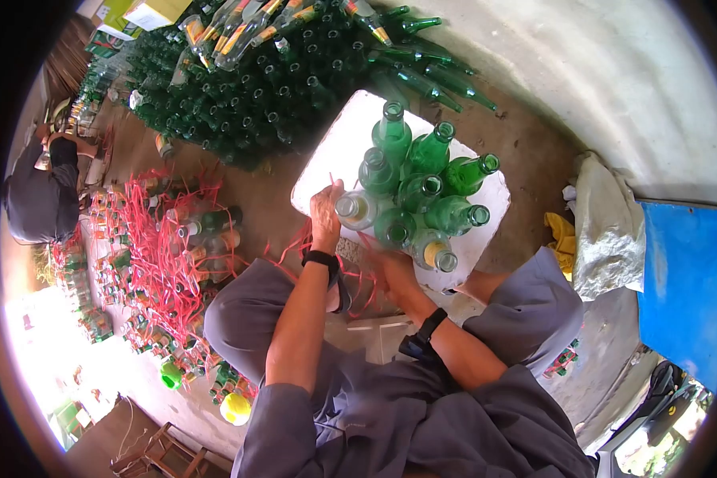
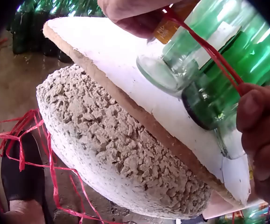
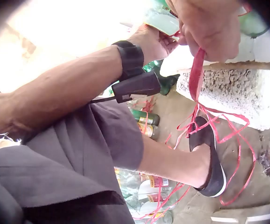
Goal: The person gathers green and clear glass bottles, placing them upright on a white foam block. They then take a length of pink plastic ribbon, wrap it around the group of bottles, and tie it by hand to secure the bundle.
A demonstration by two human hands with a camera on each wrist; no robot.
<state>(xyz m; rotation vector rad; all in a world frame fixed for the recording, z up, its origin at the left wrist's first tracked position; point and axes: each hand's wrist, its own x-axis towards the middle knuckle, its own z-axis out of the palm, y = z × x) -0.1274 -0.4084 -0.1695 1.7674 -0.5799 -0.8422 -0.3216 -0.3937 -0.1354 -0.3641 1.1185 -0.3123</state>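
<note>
Several green and clear glass bottles [image 1: 418,191] stand in a close group on a white board [image 1: 319,171]. A red plastic strip [image 2: 209,49] runs taut across the lower sides of the near bottles. My left hand [image 1: 326,217], at the group's left side, pinches one part of the strip beside a labelled bottle. My right hand [image 2: 265,128] pinches the strip at the near side of the bottles; in the head view it is blurred. From the right hand [image 3: 209,30] a loose length of strip [image 3: 197,77] hangs down. A rough pale block [image 2: 111,140] lies beneath the board.
Dark green bottles [image 1: 239,99] are massed beyond the board. Tangled red strips [image 1: 167,239] lie over bottles at the left, where another person [image 1: 44,191] bends. A pale sack [image 1: 605,227] and blue panel [image 1: 685,279] are at the right. My knees flank the block.
</note>
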